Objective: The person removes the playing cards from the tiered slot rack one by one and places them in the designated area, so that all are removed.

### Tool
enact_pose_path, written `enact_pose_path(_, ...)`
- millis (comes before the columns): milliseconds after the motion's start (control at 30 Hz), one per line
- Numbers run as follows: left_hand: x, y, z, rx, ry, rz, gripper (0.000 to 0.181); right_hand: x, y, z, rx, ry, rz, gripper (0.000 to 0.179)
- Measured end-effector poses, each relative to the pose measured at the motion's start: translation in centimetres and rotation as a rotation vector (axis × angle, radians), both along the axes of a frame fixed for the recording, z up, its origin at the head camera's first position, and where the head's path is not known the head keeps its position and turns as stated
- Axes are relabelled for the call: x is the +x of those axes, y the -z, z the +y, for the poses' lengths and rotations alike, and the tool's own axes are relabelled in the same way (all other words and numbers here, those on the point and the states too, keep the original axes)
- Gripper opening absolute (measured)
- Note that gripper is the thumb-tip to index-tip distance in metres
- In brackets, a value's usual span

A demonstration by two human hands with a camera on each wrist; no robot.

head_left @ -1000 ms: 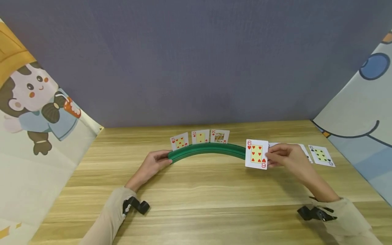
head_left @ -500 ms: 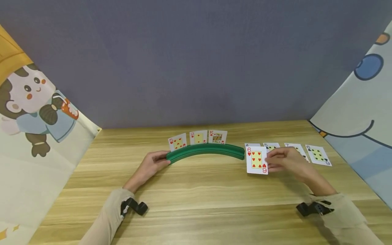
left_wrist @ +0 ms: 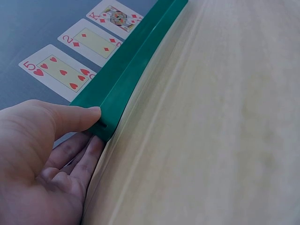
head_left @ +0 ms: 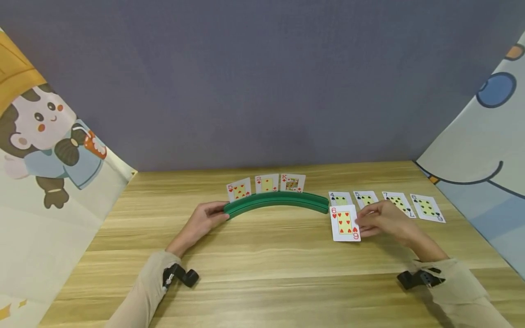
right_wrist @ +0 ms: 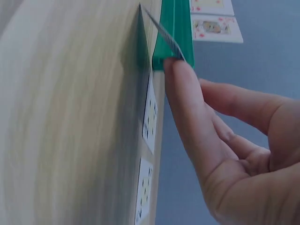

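In the head view a curved green playing card holder (head_left: 279,199) lies on the wooden table, with the five of hearts (head_left: 239,190), two of diamonds (head_left: 267,184) and king of diamonds (head_left: 292,182) upright in its slot. My left hand (head_left: 203,221) pinches the holder's left end; the left wrist view shows the thumb (left_wrist: 82,117) on top and fingers underneath. Just off the holder's right end, my right hand (head_left: 387,222) pinches the six of hearts (head_left: 345,224) by its right edge. This card is raised and faces me; the right wrist view catches it almost edge-on.
Several black-suited cards lie face up in a row at the right: a four (head_left: 339,198), a five (head_left: 365,198), a seven (head_left: 398,203) and a six (head_left: 428,208). A grey-blue wall (head_left: 270,91) stands behind the table, with cartoon-printed panels at both sides.
My right hand has lowered the six of hearts toward me, off the holder's right end, so the black cards behind it show more. My left hand has stayed on the holder.
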State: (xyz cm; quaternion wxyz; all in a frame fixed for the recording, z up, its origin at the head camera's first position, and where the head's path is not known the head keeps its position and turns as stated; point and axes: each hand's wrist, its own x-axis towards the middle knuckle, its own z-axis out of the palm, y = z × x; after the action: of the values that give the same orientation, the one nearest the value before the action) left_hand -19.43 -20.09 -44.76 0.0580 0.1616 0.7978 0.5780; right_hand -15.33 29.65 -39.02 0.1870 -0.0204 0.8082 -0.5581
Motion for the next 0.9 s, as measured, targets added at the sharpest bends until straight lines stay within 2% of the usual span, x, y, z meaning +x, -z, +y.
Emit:
enact_pose_path(133,-0.1,0.1,-0.1,0.004,0.004,-0.002,0.043,-0.2,0.2,0.7,0.042,-0.02,-0.025,0.037)
enact_pose_path(400,-0.1,-0.1,-0.1,-0.002,-0.002,0.0,0.043,-0.5,0.7,1.2,0.06,-0.114,-0.093,0.034)
enact_pose_path(633,-0.1,-0.1,0.0,0.015,0.006,-0.009,0.042,-0.5,1.1,1.0,0.1,-0.106,-0.14,0.024)
enact_pose_path(767,0.0,-0.1,0.0,0.021,0.012,-0.005,0.042,-0.5,1.3,1.1,0.12,-0.112,-0.155,0.024)
enact_pose_path(900,0.0,0.0,-0.1,0.018,0.008,-0.008,0.042,-0.4,1.5,1.0,0.096,-0.139,-0.152,0.025)
